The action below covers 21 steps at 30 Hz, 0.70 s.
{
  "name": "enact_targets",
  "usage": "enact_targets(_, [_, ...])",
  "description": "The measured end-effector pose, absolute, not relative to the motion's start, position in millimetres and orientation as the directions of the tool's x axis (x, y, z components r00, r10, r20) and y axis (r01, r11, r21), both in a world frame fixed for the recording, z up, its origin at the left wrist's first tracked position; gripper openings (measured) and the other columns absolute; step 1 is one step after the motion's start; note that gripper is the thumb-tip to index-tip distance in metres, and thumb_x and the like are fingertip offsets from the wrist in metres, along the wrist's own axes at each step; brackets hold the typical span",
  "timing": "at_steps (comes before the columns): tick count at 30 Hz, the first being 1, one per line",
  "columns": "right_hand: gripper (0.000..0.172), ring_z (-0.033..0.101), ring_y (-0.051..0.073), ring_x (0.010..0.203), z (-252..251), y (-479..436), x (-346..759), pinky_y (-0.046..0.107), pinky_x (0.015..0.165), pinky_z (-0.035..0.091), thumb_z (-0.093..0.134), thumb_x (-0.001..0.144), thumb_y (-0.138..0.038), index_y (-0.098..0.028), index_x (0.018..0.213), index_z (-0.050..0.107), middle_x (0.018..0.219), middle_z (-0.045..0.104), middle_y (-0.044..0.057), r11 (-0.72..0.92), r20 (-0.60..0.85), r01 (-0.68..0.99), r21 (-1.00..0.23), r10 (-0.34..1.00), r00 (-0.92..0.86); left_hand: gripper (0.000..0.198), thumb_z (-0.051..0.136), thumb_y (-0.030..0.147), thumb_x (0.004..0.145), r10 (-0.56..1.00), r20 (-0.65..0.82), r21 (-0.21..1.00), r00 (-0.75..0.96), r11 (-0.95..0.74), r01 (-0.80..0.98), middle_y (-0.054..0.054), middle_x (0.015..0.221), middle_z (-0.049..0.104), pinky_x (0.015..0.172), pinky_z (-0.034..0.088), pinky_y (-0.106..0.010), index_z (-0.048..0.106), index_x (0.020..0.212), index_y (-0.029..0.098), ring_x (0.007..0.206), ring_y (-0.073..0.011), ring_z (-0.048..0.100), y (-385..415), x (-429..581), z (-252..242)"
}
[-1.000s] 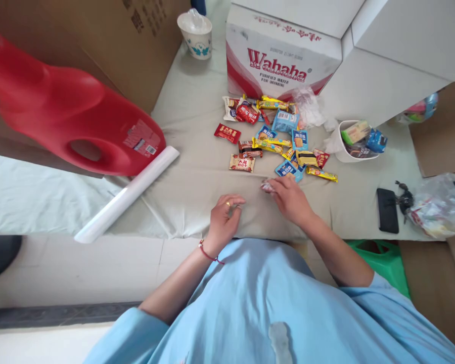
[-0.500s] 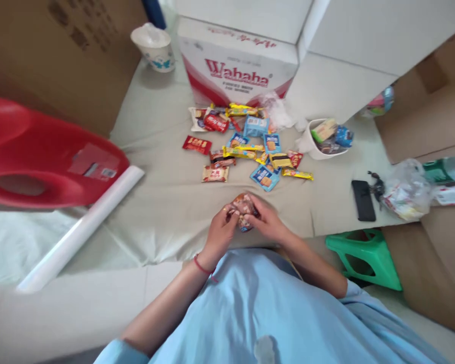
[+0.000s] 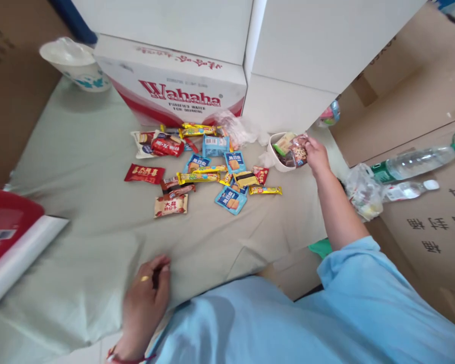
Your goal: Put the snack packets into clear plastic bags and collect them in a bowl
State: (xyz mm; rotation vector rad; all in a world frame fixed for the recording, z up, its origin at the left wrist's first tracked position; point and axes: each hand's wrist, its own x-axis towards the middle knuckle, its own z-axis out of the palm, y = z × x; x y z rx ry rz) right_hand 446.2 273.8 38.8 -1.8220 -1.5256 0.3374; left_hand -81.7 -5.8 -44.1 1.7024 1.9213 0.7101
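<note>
My right hand (image 3: 317, 154) is stretched out to the white tub (image 3: 282, 165), its fingers closed on a shiny brown snack packet (image 3: 299, 149) at the tub's right side. Inside the tub lies a green and cream packet (image 3: 283, 143) with dark wrappers beside it. My left hand (image 3: 147, 296) rests near the front edge of the cloth-covered table (image 3: 200, 242), fingers loosely curled in and nothing visible in them. Beyond it are a cream packet (image 3: 170, 206), a red packet (image 3: 144, 173), blue biscuit packets (image 3: 231, 200) and yellow stick wrappers (image 3: 199, 177).
A Wahaha carton (image 3: 182, 96) stands behind the snacks, with a crumpled plastic bag (image 3: 233, 130) before it. At the left are a paper cup (image 3: 78, 65), a red plastic object (image 3: 7, 222) and a white roll (image 3: 23, 258). Bottles (image 3: 420, 162) lie at the right.
My hands have parted. The right one has carried the brown packet right and forward to the tub; the left has let go and rests on the table. The view has turned right.
</note>
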Motion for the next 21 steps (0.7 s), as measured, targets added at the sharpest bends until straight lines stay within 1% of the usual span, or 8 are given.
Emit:
enact_targets(2, [0.052,0.064,0.029,0.112,38,291,436,0.045,0.103,0.049,0.035,0.107,-0.044,-0.016,0.136,0.069,0.119,0.076,0.013,-0.121,0.200,0.856,-0.503,0.947,0.251,0.032,0.046,0.039,0.103,0.992,0.121,0.574,-0.026,-0.049,0.817,-0.011,0.104,0.076,0.085,0.057,-0.041,0.068,0.111,0.019,0.098,-0.0286,0.072,-7,-77,-48])
enact_targets(5, [0.047,0.055,0.034,0.119,37,293,412,0.048,0.105,0.041,0.037,0.106,-0.032,-0.017,0.136,0.069,0.125,0.069,0.019,-0.186,0.194,0.970,-0.155,0.957,0.215,0.025,0.049,0.029,0.102,0.965,0.249,0.458,0.081,-0.191,0.868,-0.011,0.104,0.074,0.088,0.056,-0.040,0.068,0.114,0.018,0.097,-0.0281,0.070,-5,-70,-50])
enact_targets(6, [0.046,0.051,0.035,0.121,37,290,407,0.049,0.104,0.040,0.038,0.105,-0.031,-0.019,0.136,0.069,0.130,0.066,0.020,-0.205,0.213,0.976,-0.068,0.953,0.215,0.023,0.050,0.026,0.102,0.956,0.275,0.435,0.102,-0.218,0.873,-0.011,0.103,0.073,0.088,0.055,-0.039,0.068,0.115,0.018,0.096,-0.0274,0.069,-5,-68,-50])
enact_targets(8, [0.045,0.046,0.038,0.124,39,283,402,0.049,0.099,0.040,0.037,0.106,-0.034,-0.022,0.137,0.068,0.135,0.060,0.021,-0.251,0.231,0.967,0.032,0.944,0.237,0.021,0.051,0.022,0.101,0.941,0.313,0.409,0.128,-0.256,0.876,-0.009,0.101,0.072,0.086,0.055,-0.037,0.067,0.115,0.018,0.093,-0.0261,0.068,-4,-68,-49])
enact_targets(12, [0.047,0.048,0.036,0.115,42,275,408,0.046,0.093,0.041,0.033,0.108,-0.035,-0.023,0.137,0.068,0.123,0.065,0.019,-0.289,0.108,0.955,0.063,0.953,0.282,0.020,0.052,0.019,0.101,0.929,0.336,0.372,0.152,-0.279,0.885,-0.009,0.099,0.070,0.084,0.054,-0.036,0.067,0.114,0.018,0.092,-0.0256,0.067,-3,-67,-46])
enact_targets(14, [0.047,0.048,0.035,0.115,41,273,409,0.046,0.093,0.040,0.034,0.108,-0.036,-0.022,0.136,0.068,0.122,0.066,0.019,-0.289,0.102,0.955,0.065,0.954,0.282,0.021,0.051,0.019,0.101,0.930,0.333,0.372,0.154,-0.280,0.885,-0.009,0.100,0.070,0.084,0.054,-0.036,0.067,0.115,0.018,0.092,-0.0251,0.067,-3,-66,-45])
enact_targets(18, [0.045,0.045,0.037,0.121,44,267,401,0.047,0.094,0.039,0.037,0.107,-0.035,-0.021,0.136,0.069,0.131,0.063,0.019,-0.292,0.201,0.954,0.060,0.940,0.275,0.019,0.053,0.020,0.101,0.928,0.352,0.407,0.121,-0.268,0.873,-0.008,0.099,0.071,0.085,0.056,-0.035,0.067,0.114,0.018,0.092,-0.0240,0.068,-5,-65,-45])
enact_targets(21, [0.042,0.044,0.036,0.124,55,259,391,0.048,0.098,0.039,0.041,0.106,-0.033,-0.018,0.132,0.070,0.138,0.059,0.021,-0.252,0.341,0.967,0.020,0.911,0.231,0.020,0.050,0.016,0.102,0.928,0.367,0.492,0.071,-0.258,0.832,-0.008,0.099,0.074,0.084,0.057,-0.033,0.066,0.115,0.018,0.090,-0.0213,0.070,-10,-70,-49])
